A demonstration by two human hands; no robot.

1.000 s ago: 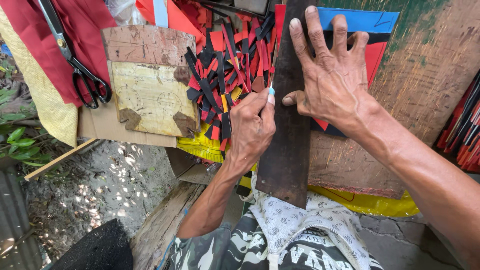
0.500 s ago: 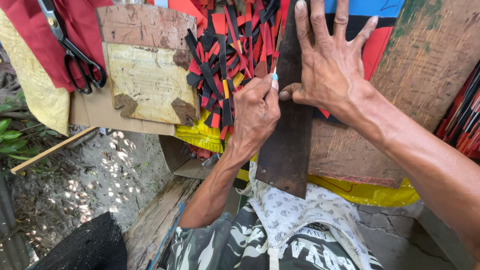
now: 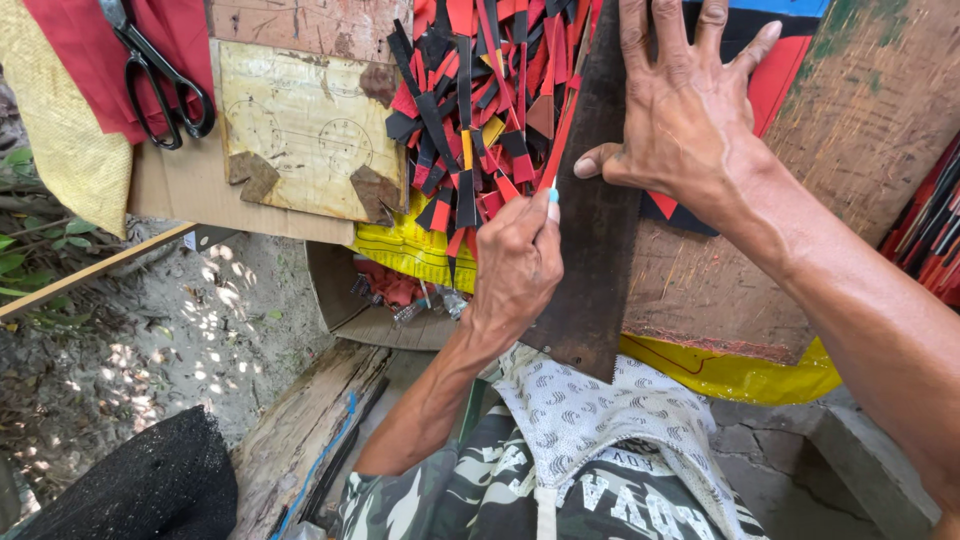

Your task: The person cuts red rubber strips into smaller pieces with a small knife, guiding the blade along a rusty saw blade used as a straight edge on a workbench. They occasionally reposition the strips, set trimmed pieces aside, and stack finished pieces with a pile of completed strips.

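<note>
My right hand [image 3: 690, 110] lies flat with its fingers spread on a long dark plank [image 3: 590, 280], pressing it onto a red and black sheet [image 3: 775, 80]. My left hand [image 3: 520, 265] is shut on a small blue-tipped tool [image 3: 552, 194], whose tip rests against the plank's left edge just below my right thumb. A pile of red and black strips [image 3: 480, 100] lies directly left of that edge.
Black-handled scissors [image 3: 160, 85] lie on red cloth [image 3: 70, 60] at the top left. A worn cardboard template [image 3: 300, 120] sits beside the strips, above a yellow sack [image 3: 410, 245]. A rough wooden board [image 3: 860, 150] is under the sheet. Red and black sticks [image 3: 930, 230] stand at the right.
My left hand has drawn the blue-tipped tool toward me along the plank's edge, from above my right thumb to below it. My right hand stays pressed on the plank.
</note>
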